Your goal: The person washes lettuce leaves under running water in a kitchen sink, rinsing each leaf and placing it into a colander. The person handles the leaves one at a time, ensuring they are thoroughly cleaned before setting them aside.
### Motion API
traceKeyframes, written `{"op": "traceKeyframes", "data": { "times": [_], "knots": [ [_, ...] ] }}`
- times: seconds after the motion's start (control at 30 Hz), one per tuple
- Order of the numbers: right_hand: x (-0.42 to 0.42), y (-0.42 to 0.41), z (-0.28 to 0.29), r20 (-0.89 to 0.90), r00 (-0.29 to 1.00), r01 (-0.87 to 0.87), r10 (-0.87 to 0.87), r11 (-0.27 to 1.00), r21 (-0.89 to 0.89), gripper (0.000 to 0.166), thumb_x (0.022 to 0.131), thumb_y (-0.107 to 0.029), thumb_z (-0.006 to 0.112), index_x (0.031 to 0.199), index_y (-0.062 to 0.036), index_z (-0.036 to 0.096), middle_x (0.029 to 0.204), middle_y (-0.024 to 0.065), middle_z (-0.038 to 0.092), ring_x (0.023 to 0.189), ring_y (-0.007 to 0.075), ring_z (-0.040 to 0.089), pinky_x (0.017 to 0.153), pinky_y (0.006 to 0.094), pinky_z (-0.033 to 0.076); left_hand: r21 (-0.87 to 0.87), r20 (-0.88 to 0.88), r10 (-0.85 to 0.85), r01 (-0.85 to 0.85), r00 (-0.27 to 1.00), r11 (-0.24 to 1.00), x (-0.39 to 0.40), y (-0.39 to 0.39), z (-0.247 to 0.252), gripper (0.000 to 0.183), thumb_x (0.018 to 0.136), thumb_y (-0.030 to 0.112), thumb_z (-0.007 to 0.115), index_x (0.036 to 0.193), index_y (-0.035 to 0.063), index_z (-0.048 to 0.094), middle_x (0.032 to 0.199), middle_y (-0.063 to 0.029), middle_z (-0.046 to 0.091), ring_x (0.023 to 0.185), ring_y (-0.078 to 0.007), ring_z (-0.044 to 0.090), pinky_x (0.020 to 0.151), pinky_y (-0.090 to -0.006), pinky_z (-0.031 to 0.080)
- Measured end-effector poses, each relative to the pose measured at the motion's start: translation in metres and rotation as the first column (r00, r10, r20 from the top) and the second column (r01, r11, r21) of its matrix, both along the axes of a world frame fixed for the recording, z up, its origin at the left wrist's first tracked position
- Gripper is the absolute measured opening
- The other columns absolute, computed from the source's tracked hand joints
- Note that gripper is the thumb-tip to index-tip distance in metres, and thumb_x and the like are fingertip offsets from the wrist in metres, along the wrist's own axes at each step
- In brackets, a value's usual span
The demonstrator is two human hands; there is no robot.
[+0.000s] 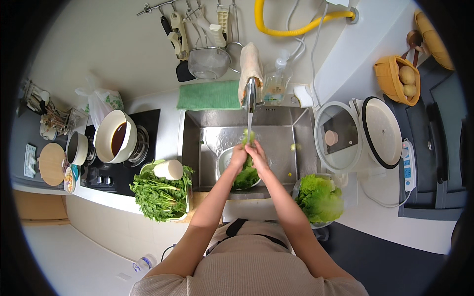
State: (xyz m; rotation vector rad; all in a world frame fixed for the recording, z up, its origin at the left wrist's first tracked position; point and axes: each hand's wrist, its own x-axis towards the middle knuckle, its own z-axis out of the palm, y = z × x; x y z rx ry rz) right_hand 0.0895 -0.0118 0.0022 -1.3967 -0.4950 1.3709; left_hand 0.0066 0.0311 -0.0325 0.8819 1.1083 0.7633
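Over the steel sink (305, 148), my left hand (240, 157) and my right hand (258, 157) meet close together on a green lettuce leaf (248, 137). Water runs from the chrome faucet (251, 96) onto the leaf's far end; motion blurs it, and my fingers hide part of it. Below my hands a white bowl (224, 161) sits in the sink with wet dark-green leaves (246, 178) in it. Just right of the sink, a clear container holds a heap of lettuce (320, 199). To the left, leafy herbs with stems (159, 194) fill a light-green basket.
A white pot of dark liquid (115, 137) stands on the black gas stove (122, 183). A green cloth (209, 95), a soap bottle (276, 83) and a sponge (303, 97) line the sink's back. At right are a glass lid (337, 137) and a power strip (408, 164).
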Motion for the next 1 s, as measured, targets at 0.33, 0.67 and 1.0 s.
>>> {"op": "traceKeyframes", "data": {
  "times": [0.33, 0.67, 1.0],
  "knots": [
    [0.061, -0.014, -0.01, 0.834, 0.526, 0.265, -0.166, 0.964, 0.025, 0.026, 0.082, -0.016, 0.052, 0.102, -0.0005, 0.057, 0.088, 0.0186, 0.063, 0.088, 0.0354, 0.058, 0.075, 0.0389, 0.045, 0.141, -0.588, -0.371, 0.543, 0.718, 0.828, -0.025, -0.013, -0.045, 0.029, 0.079, 0.023, 0.059, 0.102, 0.0048, 0.063, 0.108, -0.0161, 0.059, 0.1, -0.0269, 0.057, 0.087, -0.0324, 0.042],
    [0.12, -0.171, 0.155, 0.643, 0.441, 0.573, -0.626, 0.748, 0.335, 0.041, 0.076, -0.006, 0.06, 0.114, 0.0045, 0.047, 0.1, 0.0162, 0.057, 0.091, 0.0234, 0.055, 0.082, 0.0309, 0.042, -0.28, -0.859, -0.497, 0.703, 0.12, 0.654, -0.018, -0.036, -0.081, 0.035, 0.069, 0.025, 0.067, 0.098, 0.0054, 0.062, 0.104, -0.0184, 0.059, 0.099, -0.0312, 0.056, 0.084, -0.0387, 0.046],
    [0.101, -0.222, 0.161, 0.996, 0.063, 0.654, 0.067, 0.751, -0.092, 0.063, 0.071, -0.016, 0.068, 0.128, -0.0096, 0.04, 0.131, 0.0193, 0.034, 0.116, 0.0396, 0.034, 0.092, 0.0459, 0.034, -0.003, -0.702, -0.48, 0.672, 0.526, 0.741, -0.032, 0.008, -0.078, 0.028, 0.069, 0.015, 0.064, 0.092, -0.0008, 0.061, 0.084, -0.0157, 0.063, 0.067, -0.0277, 0.061, 0.062, -0.0364, 0.049]
  ]
}}
